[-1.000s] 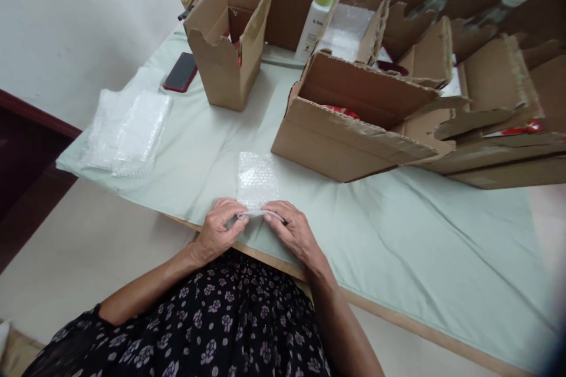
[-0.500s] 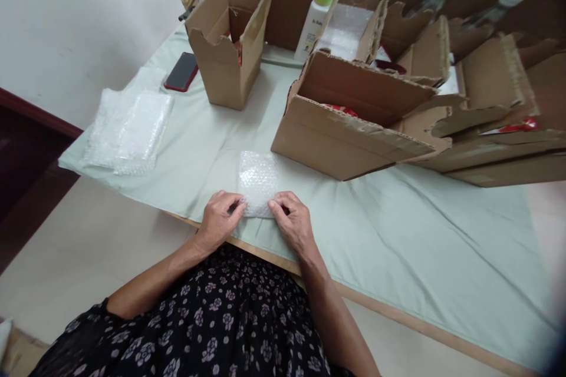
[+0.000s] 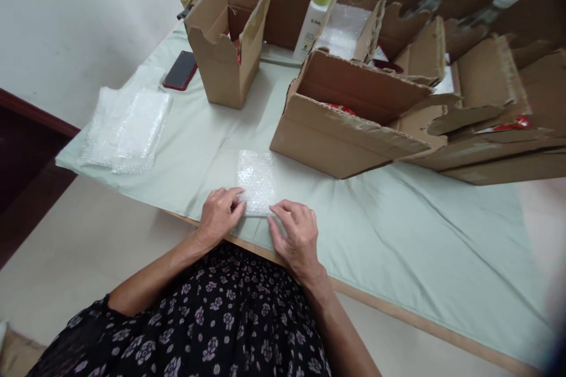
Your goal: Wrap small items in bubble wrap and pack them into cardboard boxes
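Note:
A small clear bubble wrap bag (image 3: 256,179) lies flat on the pale green cloth, close to the table's front edge. My left hand (image 3: 221,210) grips its lower left side, thumb and forefinger closed on the plastic. At the lower right corner is my right hand (image 3: 295,232), its thumb and forefinger apart. The forefinger tip reaches the bag's edge, while the thumb sits just below it; whether either touches the plastic is hard to tell.
A stack of bubble wrap bags (image 3: 128,129) and a phone (image 3: 180,70) lie on the left. Cut cardboard boxes (image 3: 345,135) holding packets line the back and right, with another box (image 3: 227,65) beside the phone. Bottles (image 3: 312,23) stand behind them.
My right hand has loosened its pinch on the bag's lower right corner and its thumb has dropped lower. My left hand and the bag stay almost in place.

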A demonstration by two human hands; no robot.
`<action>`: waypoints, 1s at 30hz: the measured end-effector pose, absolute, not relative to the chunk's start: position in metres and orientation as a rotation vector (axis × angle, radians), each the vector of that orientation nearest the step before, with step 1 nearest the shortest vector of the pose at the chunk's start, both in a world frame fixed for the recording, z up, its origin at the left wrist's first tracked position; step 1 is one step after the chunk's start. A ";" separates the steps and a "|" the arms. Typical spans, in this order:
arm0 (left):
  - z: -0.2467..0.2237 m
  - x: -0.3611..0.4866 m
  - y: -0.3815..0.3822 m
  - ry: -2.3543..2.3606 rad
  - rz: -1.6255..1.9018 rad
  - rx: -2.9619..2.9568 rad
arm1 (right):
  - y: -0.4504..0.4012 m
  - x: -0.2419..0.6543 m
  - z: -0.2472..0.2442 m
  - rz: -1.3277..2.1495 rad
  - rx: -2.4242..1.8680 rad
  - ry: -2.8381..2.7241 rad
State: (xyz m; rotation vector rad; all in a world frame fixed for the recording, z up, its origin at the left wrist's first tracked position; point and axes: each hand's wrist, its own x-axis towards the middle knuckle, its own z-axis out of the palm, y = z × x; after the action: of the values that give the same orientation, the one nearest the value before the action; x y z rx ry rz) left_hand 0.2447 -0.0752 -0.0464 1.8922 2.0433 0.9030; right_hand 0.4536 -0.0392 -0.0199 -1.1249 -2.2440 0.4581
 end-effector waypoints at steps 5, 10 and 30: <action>-0.044 0.243 -0.076 2.025 0.912 1.930 | -0.036 0.449 -0.026 0.404 -0.923 -2.563; -0.030 0.243 -0.088 1.881 1.061 2.078 | -0.027 0.446 -0.035 0.415 -0.941 -2.549; -0.040 0.236 -0.090 1.789 1.028 2.183 | -0.001 0.444 -0.032 0.576 -0.894 -2.528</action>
State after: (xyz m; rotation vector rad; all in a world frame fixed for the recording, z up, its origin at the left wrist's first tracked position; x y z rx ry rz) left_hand 0.2356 -0.0900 -0.0399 2.1829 1.7894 1.0282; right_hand 0.4444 -0.0011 -0.0317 -0.8942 -2.5277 0.5761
